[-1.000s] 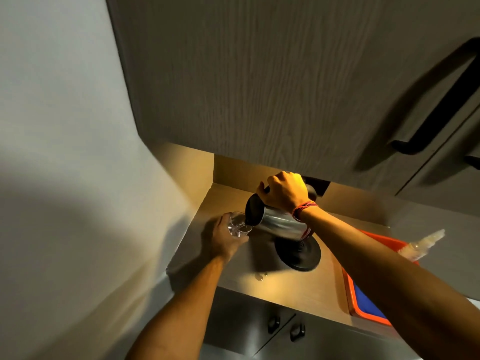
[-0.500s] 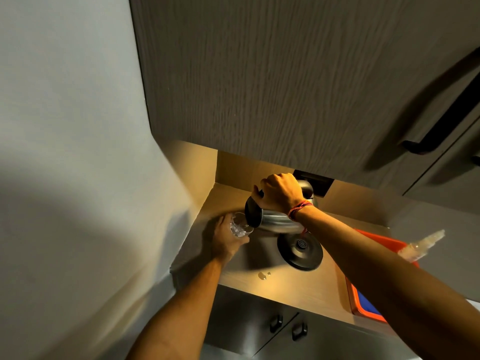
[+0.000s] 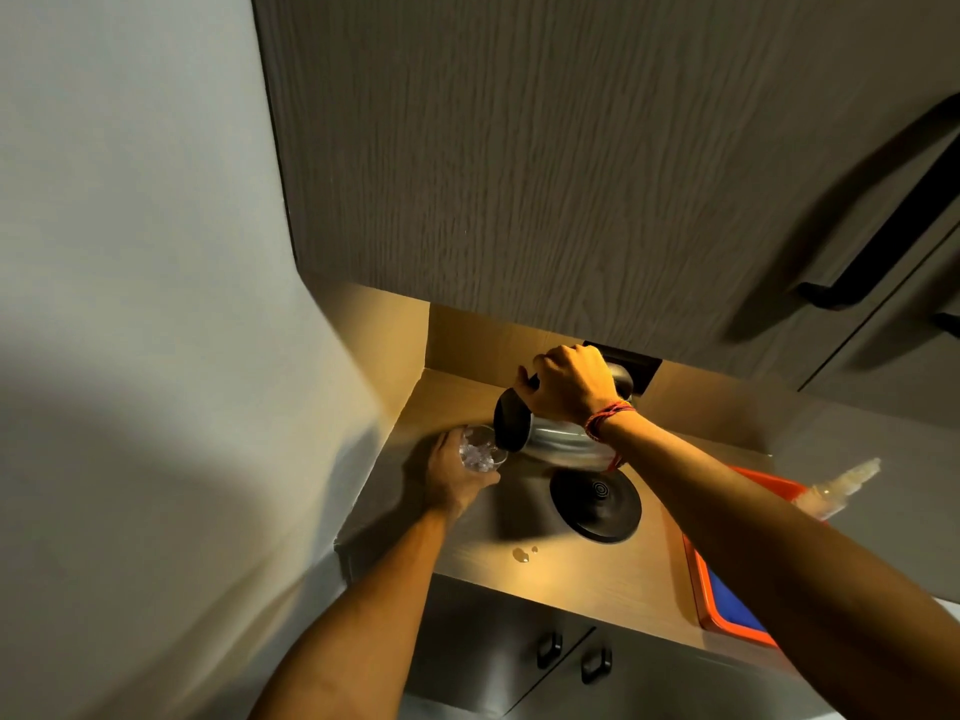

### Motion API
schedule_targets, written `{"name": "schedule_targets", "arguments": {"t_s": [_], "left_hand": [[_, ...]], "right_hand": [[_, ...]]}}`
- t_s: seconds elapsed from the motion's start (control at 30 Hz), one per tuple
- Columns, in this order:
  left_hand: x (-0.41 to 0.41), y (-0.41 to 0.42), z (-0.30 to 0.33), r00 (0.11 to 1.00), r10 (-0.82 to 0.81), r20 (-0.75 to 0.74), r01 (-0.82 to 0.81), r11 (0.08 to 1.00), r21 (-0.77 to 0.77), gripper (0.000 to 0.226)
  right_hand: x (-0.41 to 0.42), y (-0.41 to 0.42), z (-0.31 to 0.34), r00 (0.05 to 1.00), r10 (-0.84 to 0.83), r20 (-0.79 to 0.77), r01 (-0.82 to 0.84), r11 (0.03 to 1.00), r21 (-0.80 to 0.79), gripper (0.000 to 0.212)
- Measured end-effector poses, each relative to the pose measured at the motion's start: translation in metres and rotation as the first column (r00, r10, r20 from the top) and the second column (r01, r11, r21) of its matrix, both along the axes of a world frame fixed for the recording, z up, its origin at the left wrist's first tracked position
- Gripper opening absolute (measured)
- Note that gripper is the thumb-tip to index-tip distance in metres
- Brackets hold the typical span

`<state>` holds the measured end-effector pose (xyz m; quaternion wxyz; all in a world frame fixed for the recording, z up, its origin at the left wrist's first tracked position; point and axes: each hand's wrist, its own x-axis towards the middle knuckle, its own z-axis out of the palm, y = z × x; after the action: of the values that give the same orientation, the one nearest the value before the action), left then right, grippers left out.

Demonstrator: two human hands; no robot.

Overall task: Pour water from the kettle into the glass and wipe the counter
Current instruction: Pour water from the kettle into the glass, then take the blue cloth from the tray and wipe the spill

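My right hand (image 3: 569, 387) grips the black handle of a steel kettle (image 3: 563, 445), which is tipped steeply to the left with its dark lid end right over the glass. The clear glass (image 3: 480, 452) stands on the wooden counter (image 3: 587, 569), and water glints inside it. My left hand (image 3: 454, 472) is wrapped around the glass from the near left side. The kettle's round black base (image 3: 596, 504) lies bare on the counter just right of the glass. A few water drops (image 3: 522, 554) lie on the counter in front of the base.
An orange tray with a blue inside (image 3: 730, 600) sits at the right, partly under my right arm, with a clear spray bottle (image 3: 844, 483) behind it. Upper cabinets (image 3: 519, 174) overhang the counter closely. A wall closes the left side; cabinet doors with black handles (image 3: 571, 657) sit below.
The view has shifted a little, with the counter now lower right in frame. The kettle stays tipped over the glass and water drops have come into sight on the counter.
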<state>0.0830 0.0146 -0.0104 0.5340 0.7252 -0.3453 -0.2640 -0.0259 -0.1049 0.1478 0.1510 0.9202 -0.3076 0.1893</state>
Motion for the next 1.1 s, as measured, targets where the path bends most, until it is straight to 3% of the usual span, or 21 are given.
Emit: {"name": "schedule_targets", "arguments": {"t_s": [0.17, 0.23, 0.33, 0.57, 0.7, 0.97, 1.03, 1.1], "left_hand": [[-0.006, -0.013, 0.008, 0.999, -0.007, -0.041, 0.009, 0.998, 0.058, 0.075], [-0.009, -0.019, 0.008, 0.997, -0.01, -0.076, 0.015, 0.998, 0.061, 0.079], [-0.012, -0.026, 0.005, 0.996, -0.034, -0.079, 0.038, 0.998, 0.049, 0.073], [-0.022, -0.034, -0.011, 0.996, -0.029, -0.083, 0.04, 0.991, 0.131, 0.086], [-0.026, -0.037, -0.019, 0.996, 0.002, -0.086, 0.01, 0.99, 0.144, 0.082], [-0.03, -0.047, -0.019, 0.996, -0.012, -0.089, 0.023, 0.992, 0.127, 0.092], [-0.034, -0.051, -0.012, 1.0, -0.025, 0.003, 0.024, 0.994, 0.109, 0.104], [-0.042, -0.054, -0.002, 0.977, 0.011, 0.214, -0.021, 0.999, 0.047, 0.106]], "right_hand": [[-0.034, -0.031, -0.022, 0.95, -0.274, 0.149, 0.214, 0.92, 0.328, 0.043], [-0.055, -0.042, -0.033, 0.882, -0.423, 0.209, 0.255, 0.8, 0.543, 0.033], [-0.072, -0.052, -0.037, 0.808, -0.463, 0.365, 0.281, 0.847, 0.452, 0.047], [-0.124, -0.07, -0.065, 0.535, -0.663, 0.524, 0.228, 0.71, 0.666, 0.057], [-0.148, -0.076, -0.083, 0.413, -0.77, 0.487, 0.223, 0.603, 0.766, 0.058], [-0.171, -0.08, -0.103, 0.386, -0.761, 0.522, 0.078, 0.59, 0.804, 0.044], [-0.174, -0.077, -0.102, 0.352, -0.765, 0.539, -0.028, 0.567, 0.823, 0.044], [-0.182, -0.072, -0.1, 0.262, -0.795, 0.547, -0.134, 0.531, 0.836, 0.044]]}}
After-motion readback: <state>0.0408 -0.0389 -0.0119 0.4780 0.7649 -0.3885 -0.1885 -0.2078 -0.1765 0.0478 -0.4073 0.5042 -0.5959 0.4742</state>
